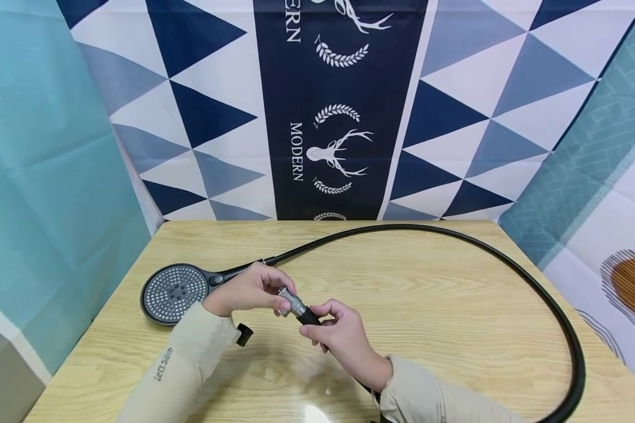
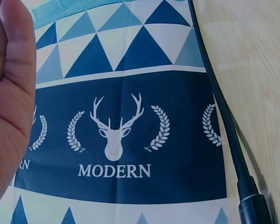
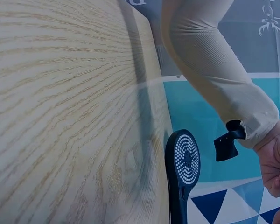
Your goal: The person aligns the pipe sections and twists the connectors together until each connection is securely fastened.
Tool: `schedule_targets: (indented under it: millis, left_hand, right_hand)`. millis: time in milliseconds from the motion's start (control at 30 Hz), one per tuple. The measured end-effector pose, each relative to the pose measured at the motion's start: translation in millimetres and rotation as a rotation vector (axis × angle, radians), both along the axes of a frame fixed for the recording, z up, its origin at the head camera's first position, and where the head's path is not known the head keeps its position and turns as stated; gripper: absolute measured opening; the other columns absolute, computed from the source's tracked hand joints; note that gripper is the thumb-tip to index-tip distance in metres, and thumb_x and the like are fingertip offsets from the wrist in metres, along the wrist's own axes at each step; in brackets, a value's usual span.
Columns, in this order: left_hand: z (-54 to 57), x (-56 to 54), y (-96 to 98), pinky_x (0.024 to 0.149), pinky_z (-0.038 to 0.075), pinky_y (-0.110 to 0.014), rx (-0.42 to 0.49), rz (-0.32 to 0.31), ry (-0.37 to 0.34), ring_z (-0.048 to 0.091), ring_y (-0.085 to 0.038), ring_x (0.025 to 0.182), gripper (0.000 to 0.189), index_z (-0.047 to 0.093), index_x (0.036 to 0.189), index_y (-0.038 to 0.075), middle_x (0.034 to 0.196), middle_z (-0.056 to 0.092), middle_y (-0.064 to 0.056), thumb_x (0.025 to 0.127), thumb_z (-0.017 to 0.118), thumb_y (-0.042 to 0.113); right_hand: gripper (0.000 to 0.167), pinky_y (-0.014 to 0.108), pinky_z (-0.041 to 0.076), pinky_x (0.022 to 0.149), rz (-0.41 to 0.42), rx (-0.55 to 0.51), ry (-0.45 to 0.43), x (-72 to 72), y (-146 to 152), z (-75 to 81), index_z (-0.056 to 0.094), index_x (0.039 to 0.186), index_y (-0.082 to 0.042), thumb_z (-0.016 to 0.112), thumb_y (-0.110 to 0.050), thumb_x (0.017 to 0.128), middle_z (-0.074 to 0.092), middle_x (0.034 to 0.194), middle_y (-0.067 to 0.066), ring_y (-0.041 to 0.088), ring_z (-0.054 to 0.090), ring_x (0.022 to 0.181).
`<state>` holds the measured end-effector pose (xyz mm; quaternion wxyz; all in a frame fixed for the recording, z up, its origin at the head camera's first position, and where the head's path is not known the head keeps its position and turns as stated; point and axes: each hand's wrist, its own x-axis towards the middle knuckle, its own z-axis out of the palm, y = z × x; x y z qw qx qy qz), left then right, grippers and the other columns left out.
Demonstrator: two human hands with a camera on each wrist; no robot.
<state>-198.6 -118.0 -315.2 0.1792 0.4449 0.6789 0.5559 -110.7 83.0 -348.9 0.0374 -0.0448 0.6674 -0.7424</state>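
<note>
In the head view my left hand (image 1: 249,292) pinches a silver metal hose fitting (image 1: 295,303) between thumb and fingers. Just to its right, my right hand (image 1: 344,335) holds the black hose end (image 1: 309,318) below that fitting. The fitting points up and left, over the table. A black shower head (image 1: 176,292) lies behind the left forearm with its spray face up, its handle partly hidden by the left hand. From the handle a long black hose (image 1: 423,227) runs off. The left wrist view catches part of the left hand (image 2: 11,102), but the fitting is out of sight there.
The hose loops along the back and right of the wooden table (image 1: 428,294), toward the near edge. A black strap mount (image 1: 244,335) sticks out from the left sleeve (image 1: 190,358). Patterned cloth (image 1: 217,117) hangs behind the table, with more cloth at both sides.
</note>
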Motion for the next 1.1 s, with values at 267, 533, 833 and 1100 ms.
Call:
schedule_targets:
  millis: [267,533,833,1100]
  left_hand:
    - [0.8,0.3,-3.7,0.055,0.049,-0.024,-0.028,0.034,0.002,0.06,-0.007,0.063,0.026,0.061,0.093,-0.014,0.078,0.066,-0.014,0.087,0.071,0.009]
    - [3.0,1.2,-4.9,0.054,0.05,-0.025,-0.02,0.028,0.011,0.059,-0.007,0.062,0.017,0.061,0.092,-0.015,0.075,0.065,-0.017,0.085,0.069,-0.002]
    - [7.4,1.5,-5.2,0.054,0.049,-0.025,-0.024,0.042,0.013,0.059,-0.008,0.061,0.018,0.061,0.092,-0.014,0.073,0.065,-0.016,0.085,0.07,-0.001]
    - [7.1,0.9,-5.6,0.055,0.049,-0.025,0.015,0.037,-0.023,0.059,-0.007,0.062,0.03,0.059,0.093,-0.016,0.077,0.064,-0.021,0.088,0.07,0.012]
  right_hand:
    - [0.031,0.018,0.039,0.046,0.014,0.008,0.022,-2.8,-0.1,1.0,0.059,0.1,0.018,0.073,0.007,0.075,0.068,0.082,0.008,0.008,0.055,0.051]
    - [0.032,0.017,0.039,0.046,0.058,-0.004,0.046,-4.4,0.7,0.0,0.057,0.103,0.021,0.07,0.008,0.077,0.068,0.082,0.005,0.007,0.054,0.052]
    - [0.033,0.017,0.039,0.045,0.087,-0.028,0.07,-6.5,2.0,1.7,0.056,0.106,0.023,0.068,0.009,0.079,0.066,0.073,0.001,0.006,0.053,0.051]
    - [0.033,0.016,0.037,0.045,0.113,-0.071,0.065,-7.2,1.0,5.1,0.052,0.109,0.026,0.063,0.008,0.083,0.062,0.069,-0.002,0.005,0.052,0.051]
